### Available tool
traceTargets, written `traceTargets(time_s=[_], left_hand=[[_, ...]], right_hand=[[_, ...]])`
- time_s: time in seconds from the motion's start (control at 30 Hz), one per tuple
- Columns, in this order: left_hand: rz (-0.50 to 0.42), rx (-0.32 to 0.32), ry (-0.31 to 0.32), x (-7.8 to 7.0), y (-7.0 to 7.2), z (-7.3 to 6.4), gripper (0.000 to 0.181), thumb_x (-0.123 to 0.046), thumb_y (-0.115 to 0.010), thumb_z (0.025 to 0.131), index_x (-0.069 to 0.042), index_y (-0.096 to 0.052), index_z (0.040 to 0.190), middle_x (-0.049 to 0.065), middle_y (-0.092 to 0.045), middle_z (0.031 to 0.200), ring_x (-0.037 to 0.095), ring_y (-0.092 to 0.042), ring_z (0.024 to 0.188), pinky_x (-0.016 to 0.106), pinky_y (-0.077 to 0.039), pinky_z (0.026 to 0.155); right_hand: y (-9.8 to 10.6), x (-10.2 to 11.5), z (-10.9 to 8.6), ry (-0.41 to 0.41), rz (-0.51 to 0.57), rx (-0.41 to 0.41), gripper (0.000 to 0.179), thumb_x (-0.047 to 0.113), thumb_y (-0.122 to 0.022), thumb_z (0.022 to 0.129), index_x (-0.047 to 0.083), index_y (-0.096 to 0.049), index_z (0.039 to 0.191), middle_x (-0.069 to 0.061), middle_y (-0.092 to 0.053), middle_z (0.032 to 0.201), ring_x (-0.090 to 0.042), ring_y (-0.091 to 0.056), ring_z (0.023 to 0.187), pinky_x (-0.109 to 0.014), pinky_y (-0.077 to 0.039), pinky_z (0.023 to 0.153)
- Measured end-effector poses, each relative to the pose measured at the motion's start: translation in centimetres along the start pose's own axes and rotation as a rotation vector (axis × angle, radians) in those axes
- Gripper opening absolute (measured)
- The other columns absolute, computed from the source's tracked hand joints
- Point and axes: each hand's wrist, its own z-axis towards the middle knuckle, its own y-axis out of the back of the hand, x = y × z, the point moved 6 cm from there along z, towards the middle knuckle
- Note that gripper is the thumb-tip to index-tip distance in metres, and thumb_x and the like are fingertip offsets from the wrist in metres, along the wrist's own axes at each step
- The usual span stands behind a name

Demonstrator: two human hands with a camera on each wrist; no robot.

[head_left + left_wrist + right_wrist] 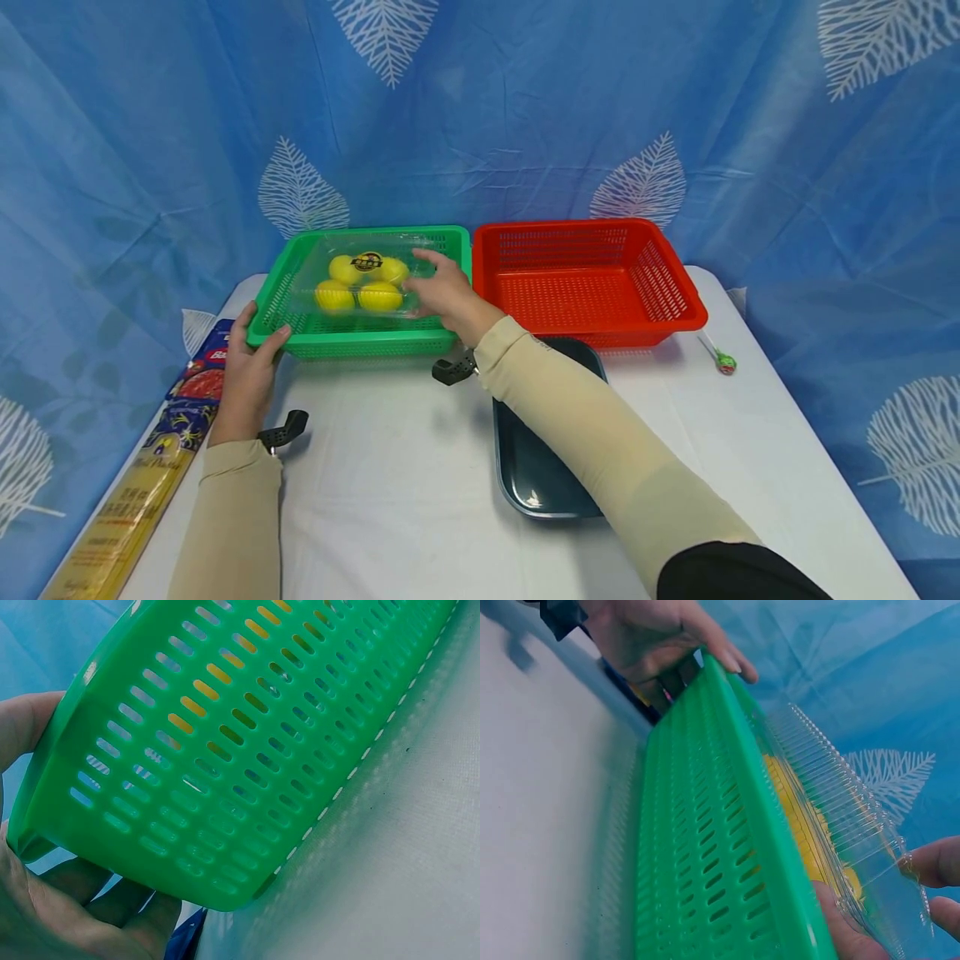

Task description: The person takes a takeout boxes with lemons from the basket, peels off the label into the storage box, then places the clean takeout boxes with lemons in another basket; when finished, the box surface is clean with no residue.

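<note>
While the white table point(375, 492) is bearing the green basket point(367, 344), the clear box point(363, 277) is sitting partly inside it, its top showing above the rim; whether it is touching the bottom, I cannot tell. The left hand point(251, 375) is gripping the basket's near left corner, and the right hand point(450, 296) is pinching the box's right end. Good handling is probably depending on steadying the corner, holding the box level and squeezing lightly, since thin plastic could be flexing around the four yellow fruits point(380, 297). Lettering point(217, 354) on the long packet point(161, 446) is apparently beginning "Ba"; the box's black label point(367, 262) is proving unreadable.
</note>
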Motion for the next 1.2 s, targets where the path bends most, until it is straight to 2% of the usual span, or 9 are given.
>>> traceTargets(time_s=[0.17, 0.37, 0.6, 0.67, 0.77, 0.9, 1.0, 1.2], left_hand=[[0.015, -0.003, -0.005, 0.1, 0.1, -0.1, 0.084, -0.025, -0.066, 0.107, -0.028, -0.012, 0.171, 0.008, -0.008, 0.174, 0.023, -0.022, 0.154, 0.033, -0.024, 0.12], [0.024, -0.014, 0.001, 0.1, 0.2, -0.1, 0.085, -0.026, -0.067, 0.106, -0.029, -0.012, 0.171, 0.008, -0.009, 0.173, 0.023, -0.025, 0.153, 0.033, -0.025, 0.119], [-0.002, -0.015, 0.009, 0.2, 0.0, -0.1, 0.083, -0.025, -0.066, 0.106, -0.03, -0.013, 0.17, 0.006, -0.007, 0.174, 0.022, -0.021, 0.154, 0.033, -0.024, 0.12], [0.004, -0.016, 0.004, 0.1, 0.0, -0.1, 0.083, -0.024, -0.066, 0.107, -0.029, -0.013, 0.17, 0.006, -0.007, 0.174, 0.022, -0.021, 0.154, 0.033, -0.024, 0.12], [-0.012, -0.019, 0.002, 0.3, 0.0, 0.1, 0.082, -0.022, -0.065, 0.107, -0.028, -0.013, 0.171, 0.007, -0.008, 0.174, 0.021, -0.022, 0.154, 0.032, -0.025, 0.12], [-0.014, -0.024, 0.007, 0.4, 0.1, 0.3, 0.083, -0.021, -0.065, 0.107, -0.028, -0.012, 0.171, 0.006, -0.008, 0.174, 0.021, -0.023, 0.153, 0.032, -0.026, 0.119], [-0.003, -0.023, 0.016, 0.4, 0.1, 0.3, 0.083, -0.023, -0.066, 0.107, -0.029, -0.012, 0.171, 0.005, -0.007, 0.174, 0.021, -0.024, 0.153, 0.032, -0.026, 0.119], [0.01, -0.039, 0.013, 0.2, 0.1, 0.2, 0.081, -0.023, -0.066, 0.107, -0.029, -0.015, 0.17, 0.005, -0.01, 0.173, 0.022, -0.026, 0.152, 0.031, -0.026, 0.119]], right_hand=[[0.3, 0.3, -0.6, 0.009, 0.045, 0.033, 0.07, 0.002, -0.067, 0.102, 0.022, -0.041, 0.164, -0.015, -0.061, 0.133, -0.017, -0.048, 0.046, -0.05, -0.061, 0.083], [0.5, 0.7, -1.2, 0.028, 0.035, 0.045, 0.07, 0.002, -0.068, 0.102, 0.022, -0.042, 0.164, -0.016, -0.061, 0.124, -0.019, -0.052, 0.05, -0.045, -0.063, 0.078], [0.9, 1.4, -2.0, 0.059, 0.011, 0.047, 0.071, 0.0, -0.07, 0.1, 0.024, -0.044, 0.162, -0.018, -0.064, 0.115, -0.027, -0.064, 0.06, -0.043, -0.063, 0.074], [1.1, 1.5, -2.2, 0.066, -0.004, 0.049, 0.071, 0.0, -0.07, 0.1, 0.024, -0.044, 0.162, -0.018, -0.065, 0.115, -0.031, -0.068, 0.067, -0.043, -0.064, 0.074], [1.2, 1.7, -2.6, 0.071, -0.008, 0.062, 0.071, 0.0, -0.069, 0.1, 0.025, -0.044, 0.162, -0.017, -0.063, 0.117, -0.04, -0.071, 0.088, -0.043, -0.064, 0.074], [1.4, 2.1, -3.3, 0.079, 0.016, 0.074, 0.07, -0.001, -0.069, 0.1, 0.025, -0.046, 0.161, -0.018, -0.062, 0.122, -0.045, -0.066, 0.112, -0.044, -0.064, 0.074], [1.6, 2.5, -3.9, 0.087, 0.025, 0.073, 0.07, -0.002, -0.07, 0.1, 0.025, -0.047, 0.16, -0.018, -0.061, 0.127, -0.042, -0.065, 0.115, -0.044, -0.064, 0.074], [1.7, 3.1, -5.1, 0.098, 0.024, 0.078, 0.07, -0.003, -0.071, 0.099, 0.026, -0.048, 0.159, -0.018, -0.06, 0.134, -0.041, -0.067, 0.111, -0.047, -0.063, 0.076]])
